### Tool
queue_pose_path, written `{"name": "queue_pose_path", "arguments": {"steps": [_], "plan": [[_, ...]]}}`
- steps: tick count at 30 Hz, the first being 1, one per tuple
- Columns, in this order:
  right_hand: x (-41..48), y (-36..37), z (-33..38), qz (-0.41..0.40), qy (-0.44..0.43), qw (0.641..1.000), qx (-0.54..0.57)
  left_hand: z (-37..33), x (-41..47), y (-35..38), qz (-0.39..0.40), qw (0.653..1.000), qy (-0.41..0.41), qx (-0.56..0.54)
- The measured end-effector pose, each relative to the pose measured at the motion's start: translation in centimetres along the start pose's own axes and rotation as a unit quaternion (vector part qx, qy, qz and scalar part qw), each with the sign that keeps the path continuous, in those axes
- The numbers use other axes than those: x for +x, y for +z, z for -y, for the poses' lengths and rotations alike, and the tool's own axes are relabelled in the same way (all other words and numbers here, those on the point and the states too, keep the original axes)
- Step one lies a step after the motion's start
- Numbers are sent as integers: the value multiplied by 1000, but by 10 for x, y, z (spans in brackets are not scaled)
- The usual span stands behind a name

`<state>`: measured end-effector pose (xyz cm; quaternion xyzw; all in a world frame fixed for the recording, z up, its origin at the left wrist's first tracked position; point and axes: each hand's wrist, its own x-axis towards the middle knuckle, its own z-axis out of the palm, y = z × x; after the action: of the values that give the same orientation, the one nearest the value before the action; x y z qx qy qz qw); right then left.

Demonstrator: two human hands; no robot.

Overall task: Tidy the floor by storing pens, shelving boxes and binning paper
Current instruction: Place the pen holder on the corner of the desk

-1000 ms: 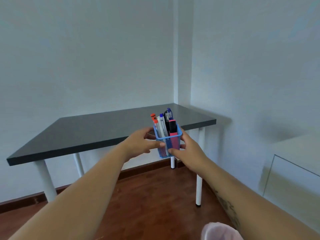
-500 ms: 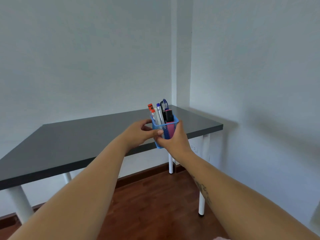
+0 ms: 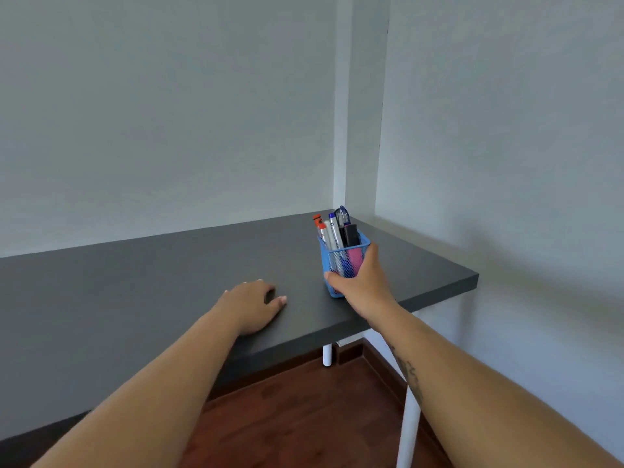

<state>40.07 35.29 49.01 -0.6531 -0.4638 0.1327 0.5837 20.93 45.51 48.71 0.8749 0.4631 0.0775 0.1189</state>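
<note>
A blue mesh pen holder [image 3: 332,261] stands on the dark grey table [image 3: 152,282], near its right front corner. Several pens and markers [image 3: 332,231] stick up out of it, with orange, blue and black caps. My right hand [image 3: 363,282] wraps around the holder's near right side, thumb across its lower front. My left hand [image 3: 251,305] lies flat on the tabletop to the left of the holder, palm down, fingers apart, holding nothing.
The table stands in a corner between two pale walls, on white legs [image 3: 408,430]. Brown wooden floor [image 3: 297,417] shows under the table's front edge. A dark skirting board runs along the wall's base.
Both hands carried the pen holder forward through the air; now it sits on the table. My left hand has let go and rests on the tabletop. The table is much closer.
</note>
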Motion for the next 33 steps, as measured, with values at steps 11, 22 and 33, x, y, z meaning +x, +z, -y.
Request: {"name": "queue_pose_path", "arguments": {"steps": [11, 22, 33], "plan": [[199, 37, -93, -60, 32, 996, -55, 0, 232, 25, -21, 997, -13, 73], [360, 73, -148, -73, 57, 988, -122, 19, 328, 19, -12, 993, -107, 43], [448, 103, -175, -105, 86, 970, -201, 18, 330, 21, -36, 991, -120, 38]]}}
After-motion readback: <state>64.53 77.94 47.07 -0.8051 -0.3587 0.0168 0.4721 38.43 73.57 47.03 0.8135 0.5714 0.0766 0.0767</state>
